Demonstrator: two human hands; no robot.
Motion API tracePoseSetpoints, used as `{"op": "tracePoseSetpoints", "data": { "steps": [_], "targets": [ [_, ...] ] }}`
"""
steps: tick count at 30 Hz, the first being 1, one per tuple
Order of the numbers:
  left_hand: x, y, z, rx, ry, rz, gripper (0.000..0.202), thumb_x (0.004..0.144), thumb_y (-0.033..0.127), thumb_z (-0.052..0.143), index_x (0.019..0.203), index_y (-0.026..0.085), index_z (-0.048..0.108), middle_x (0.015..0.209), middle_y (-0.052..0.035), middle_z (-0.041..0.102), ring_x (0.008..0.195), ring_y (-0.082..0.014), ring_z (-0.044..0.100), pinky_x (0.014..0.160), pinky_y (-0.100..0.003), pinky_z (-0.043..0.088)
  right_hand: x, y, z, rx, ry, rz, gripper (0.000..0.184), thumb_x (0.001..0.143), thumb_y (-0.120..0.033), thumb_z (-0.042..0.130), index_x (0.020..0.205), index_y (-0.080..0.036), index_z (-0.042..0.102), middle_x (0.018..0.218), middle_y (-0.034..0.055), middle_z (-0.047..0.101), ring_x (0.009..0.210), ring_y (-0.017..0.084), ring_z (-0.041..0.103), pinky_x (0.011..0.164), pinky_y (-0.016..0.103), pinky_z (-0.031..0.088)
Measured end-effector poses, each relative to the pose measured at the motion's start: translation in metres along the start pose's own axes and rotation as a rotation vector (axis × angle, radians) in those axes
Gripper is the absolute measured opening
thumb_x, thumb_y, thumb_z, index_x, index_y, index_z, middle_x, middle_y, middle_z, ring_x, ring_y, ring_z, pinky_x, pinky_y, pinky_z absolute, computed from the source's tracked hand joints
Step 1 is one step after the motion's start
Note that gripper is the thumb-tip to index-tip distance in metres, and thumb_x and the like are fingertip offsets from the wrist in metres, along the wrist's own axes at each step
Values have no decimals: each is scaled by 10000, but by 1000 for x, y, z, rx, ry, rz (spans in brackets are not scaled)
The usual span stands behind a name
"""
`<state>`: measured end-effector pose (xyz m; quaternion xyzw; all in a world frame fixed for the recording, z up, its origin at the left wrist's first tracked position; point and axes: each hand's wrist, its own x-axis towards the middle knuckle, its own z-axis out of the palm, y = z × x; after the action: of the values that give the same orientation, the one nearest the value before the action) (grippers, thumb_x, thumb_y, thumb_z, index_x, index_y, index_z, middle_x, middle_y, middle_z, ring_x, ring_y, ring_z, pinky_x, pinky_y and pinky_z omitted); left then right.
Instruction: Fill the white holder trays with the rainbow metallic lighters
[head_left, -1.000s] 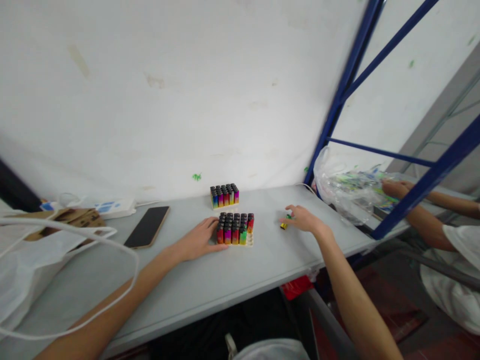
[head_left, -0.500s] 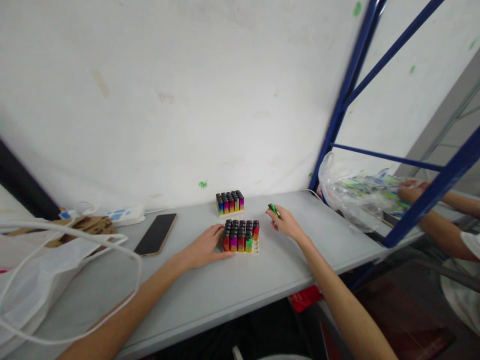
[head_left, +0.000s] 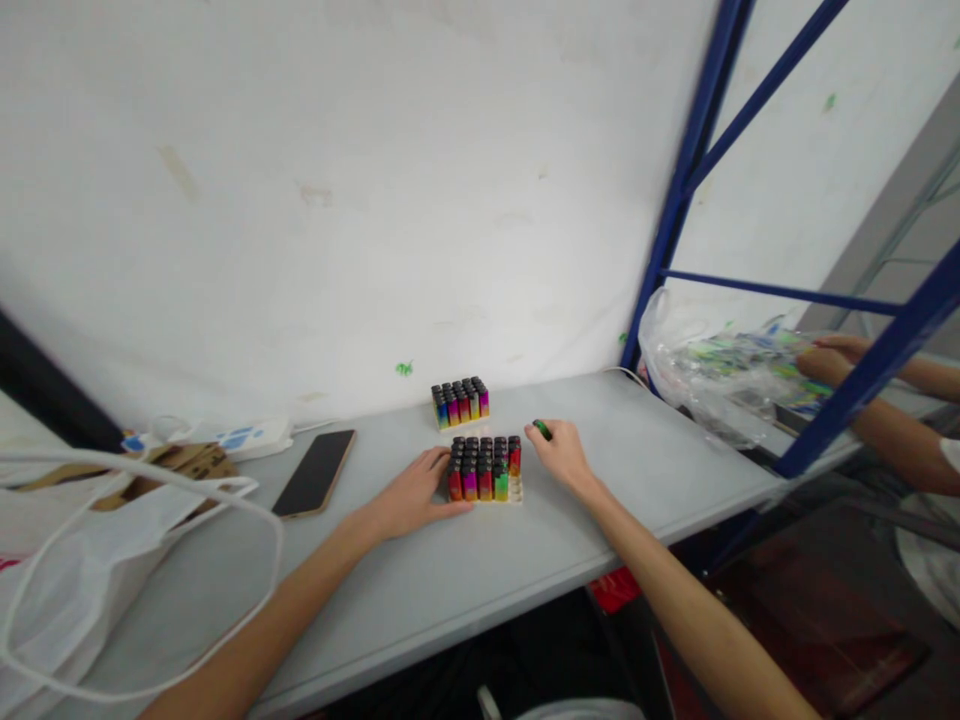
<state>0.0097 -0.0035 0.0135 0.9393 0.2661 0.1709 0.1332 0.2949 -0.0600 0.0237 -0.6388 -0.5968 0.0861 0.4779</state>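
Upright lighters with black tops and bright multicoloured bodies stand in rows in a pale tray. Along the tray's right side, several slots show without lighters. My left hand is closed round the tray's left end, thumb along the front and fingers at the side and back. To the right of the tray, just above the table, my right hand is closed on a green lighter, most of it hidden by the fingers. Behind, a second block of lighters stands near the wall.
A phone lies on the grey table at left, beside a white power strip, cardboard and a looping white cable. At right are a blue metal frame, a plastic bag and another person's arms.
My right hand has turned and drawn slightly left toward the tray, and less of the green lighter shows. My left hand stays at the tray. The view has shifted slightly.
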Motion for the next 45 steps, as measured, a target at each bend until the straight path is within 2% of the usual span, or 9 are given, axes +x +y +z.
{"op": "tracePoseSetpoints", "data": {
  "steps": [10,15,21,25,30,34,39,42,45],
  "targets": [
    [0,2,-2,-11,3,3,725,884,683,673,1413,203,547,1441,-146,563,1369,-342,518,1202,-491,404,-1,3,-2,-29,-61,-68,502,890,-535,453,528,-217,309,619,-31,200,575,95,251,571,274,177],
    [1,3,-4,-20,-13,-10,711,890,656,682,1406,184,551,1447,-157,551,1370,-342,513,1214,-492,389,-1,3,-1,-30,-45,-63,403,853,-421,439,527,-217,318,608,-35,200,565,93,274,567,274,173],
    [0,4,-4,-11,-2,16,684,896,653,683,1397,204,563,1431,-146,563,1346,-341,529,1197,-501,409,-6,-1,-4,-38,-129,-152,417,926,-431,463,580,-209,391,558,-52,304,571,104,304,581,277,222],
    [0,4,-4,-4,-6,0,708,898,657,681,1414,192,548,1450,-157,550,1357,-345,522,1201,-506,405,-2,-7,-13,-30,-164,-170,433,1013,-523,427,741,-201,525,623,-41,466,598,129,403,614,274,305],
    [0,4,-3,-13,-5,-7,741,884,667,690,1425,184,539,1456,-159,552,1370,-347,516,1212,-502,396,8,-36,-39,52,-135,-205,406,1082,-468,330,1078,-179,615,833,22,609,759,172,563,731,280,432],
    [1,4,-2,-17,11,2,748,880,683,681,1423,188,541,1449,-161,557,1364,-352,518,1203,-504,410,1,-66,-66,-49,-284,-421,375,1079,-451,427,998,-182,674,1004,88,644,980,205,576,885,307,447],
    [1,4,-2,-22,11,0,751,876,684,678,1418,182,541,1438,-162,560,1351,-363,529,1196,-510,420,-8,-74,-80,-177,-619,-436,410,1058,-435,503,770,-180,645,706,9,597,671,152,527,692,268,395],
    [0,5,-3,-16,9,5,738,881,679,675,1425,200,532,1440,-150,558,1353,-353,527,1195,-503,418,-6,-67,-76,-181,-743,-392,286,1025,-367,575,857,-171,698,685,5,648,615,144,542,638,258,374],
    [0,6,-4,-12,10,7,735,889,670,674,1431,196,526,1444,-149,553,1353,-344,525,1200,-493,412,-3,-58,-69,-206,-714,-370,137,967,-247,638,976,-171,752,802,45,743,698,171,630,681,260,410]
  ]
}}
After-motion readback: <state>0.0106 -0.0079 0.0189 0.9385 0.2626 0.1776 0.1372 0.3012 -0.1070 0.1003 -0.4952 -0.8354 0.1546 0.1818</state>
